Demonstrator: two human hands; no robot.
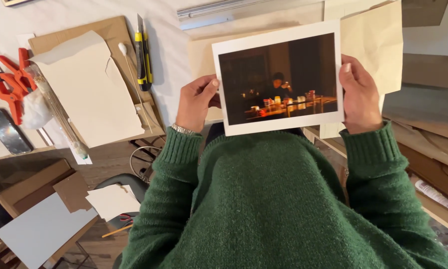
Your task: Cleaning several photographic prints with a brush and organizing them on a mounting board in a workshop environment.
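Near, over a green sweater [278, 199]: a white-bordered photo [278, 77], held flat. Left hand [196, 102] pinching its left edge, right hand [359, 94] closed on its right edge. Left, on table: torn card [87, 87], orange clamp [10, 82], yellow knife [143, 55].

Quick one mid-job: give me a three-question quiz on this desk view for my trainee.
1. True or false: both hands hold the photo print.
2. Which lies nearest the left hand? A) orange clamp B) yellow utility knife C) phone
3. Fill in: the right hand grips the print's ____ edge.

Key: 1 true; 2 B; 3 right.
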